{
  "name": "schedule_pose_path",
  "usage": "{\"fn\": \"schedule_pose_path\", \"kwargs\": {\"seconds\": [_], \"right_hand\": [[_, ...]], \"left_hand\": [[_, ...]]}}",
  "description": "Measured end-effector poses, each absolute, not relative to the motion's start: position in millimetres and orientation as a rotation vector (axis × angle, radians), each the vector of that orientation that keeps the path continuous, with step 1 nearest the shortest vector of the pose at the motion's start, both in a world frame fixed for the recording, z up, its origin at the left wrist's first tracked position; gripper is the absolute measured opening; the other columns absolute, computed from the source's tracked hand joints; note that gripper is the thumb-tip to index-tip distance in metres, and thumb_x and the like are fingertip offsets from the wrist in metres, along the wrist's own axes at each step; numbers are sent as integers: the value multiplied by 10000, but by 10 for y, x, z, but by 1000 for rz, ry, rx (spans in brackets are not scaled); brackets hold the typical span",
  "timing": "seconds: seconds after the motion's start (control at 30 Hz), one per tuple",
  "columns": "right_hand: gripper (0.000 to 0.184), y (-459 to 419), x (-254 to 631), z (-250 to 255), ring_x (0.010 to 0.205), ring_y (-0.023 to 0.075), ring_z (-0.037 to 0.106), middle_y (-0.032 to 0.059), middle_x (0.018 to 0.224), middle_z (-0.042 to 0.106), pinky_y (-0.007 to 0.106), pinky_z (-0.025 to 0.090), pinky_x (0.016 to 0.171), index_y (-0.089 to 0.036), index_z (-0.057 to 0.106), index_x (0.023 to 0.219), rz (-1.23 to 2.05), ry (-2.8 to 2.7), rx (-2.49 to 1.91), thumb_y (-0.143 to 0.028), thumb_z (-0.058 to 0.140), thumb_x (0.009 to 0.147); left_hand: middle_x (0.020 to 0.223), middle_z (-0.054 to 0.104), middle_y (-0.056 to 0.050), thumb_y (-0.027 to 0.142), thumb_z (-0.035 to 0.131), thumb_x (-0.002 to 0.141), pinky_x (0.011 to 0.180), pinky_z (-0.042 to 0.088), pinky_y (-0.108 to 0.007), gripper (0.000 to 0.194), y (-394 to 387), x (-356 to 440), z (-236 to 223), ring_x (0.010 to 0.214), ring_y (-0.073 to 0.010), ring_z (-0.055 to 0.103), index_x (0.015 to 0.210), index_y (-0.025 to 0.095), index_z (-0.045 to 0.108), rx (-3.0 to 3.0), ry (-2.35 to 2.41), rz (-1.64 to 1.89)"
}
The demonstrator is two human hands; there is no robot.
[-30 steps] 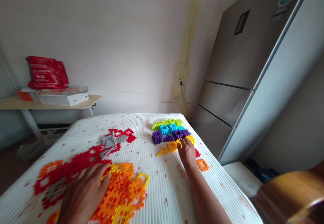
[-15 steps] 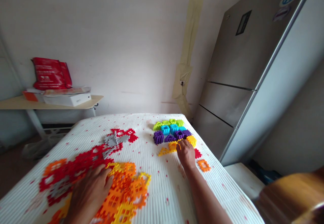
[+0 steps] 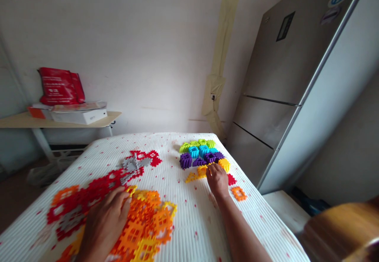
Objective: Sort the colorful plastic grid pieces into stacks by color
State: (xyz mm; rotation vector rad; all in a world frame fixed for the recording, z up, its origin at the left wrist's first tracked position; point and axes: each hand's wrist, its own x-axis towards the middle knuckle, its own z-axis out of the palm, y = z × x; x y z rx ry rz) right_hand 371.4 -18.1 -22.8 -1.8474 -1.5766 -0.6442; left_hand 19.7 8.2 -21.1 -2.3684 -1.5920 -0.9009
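My left hand [image 3: 103,222] lies on a heap of flat orange and yellow plastic interlocking pieces [image 3: 148,222], its fingertips pinching a yellow piece [image 3: 131,191] at the heap's far edge. My right hand [image 3: 217,179] reaches to the far right of the table, fingers curled on a yellow-orange block [image 3: 203,171] beside a built cluster of purple [image 3: 186,160], cyan [image 3: 198,150] and lime green blocks [image 3: 195,144]. Another yellow block [image 3: 224,164] sits right of my fingers.
A white ribbed cloth [image 3: 189,199] covers the table. Red and grey pieces [image 3: 97,187] spread at left; an orange piece [image 3: 238,193] and a red one [image 3: 231,180] lie by my right wrist. A steel fridge [image 3: 284,80] stands right. A side shelf [image 3: 59,120] holds boxes.
My left hand slid slightly right and its fingers closed on the yellow piece. My right hand stayed at the yellow-orange block. The view shifted a little.
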Motion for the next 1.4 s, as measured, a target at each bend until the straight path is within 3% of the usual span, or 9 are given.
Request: {"fn": "schedule_pose_path", "kwargs": {"seconds": [0.17,0.3,0.4,0.5,0.77,1.13,1.4], "right_hand": [[252,-219,3610,-167,722,159,553,53,763,625,258,370,670,-174,618,741,-622,-1623,-1734,-173,420,896],[211,-291,3355,-84,805,178,573,71,845,644,284,408,729,-172,622,854,-532,-1719,-1539,-186,419,908],[173,-368,3084,-35,841,184,580,75,901,649,306,434,755,-174,604,957,-435,-1790,-1369,-194,441,900],[186,-461,2795,-20,872,189,585,78,953,647,320,454,775,-191,577,1041,-325,-1829,-1252,-245,488,887],[490,-602,2290,-109,918,238,554,118,1057,596,370,473,780,-176,516,1172,-136,-1949,-1198,-513,512,817],[445,-599,2287,-138,938,233,533,105,1074,579,366,469,803,-176,513,1187,-59,-1960,-1203,-347,586,783],[418,-588,2324,-125,923,225,548,103,1044,592,367,479,791,-183,518,1186,-99,-1955,-1134,-369,535,812]], "left_hand": [[969,687,-62,407,406,810,838,475,-300,286,-6,243,-142,923,-221,642,883,224,613,-2408,-1634,-1422],[750,703,-27,514,475,743,677,508,-293,351,-75,300,-112,719,-213,664,867,228,637,-2469,-1963,-1626],[539,626,10,608,519,685,564,497,-283,467,-105,351,-89,565,-197,624,889,207,641,-2512,-2200,-1853],[511,613,13,627,589,626,563,497,-283,518,-171,417,-22,545,-189,604,891,185,639,-2527,-2306,-2043],[536,636,14,559,608,615,572,510,-299,410,-318,531,141,549,-195,621,824,206,618,-2521,-2420,-2056],[540,661,6,540,617,627,588,524,-306,403,-296,557,59,572,-203,645,846,203,581,-2605,-2406,-2100],[543,651,7,589,623,617,583,525,-303,454,-274,564,9,569,-197,637,852,202,586,-2644,-2381,-2117]]}}
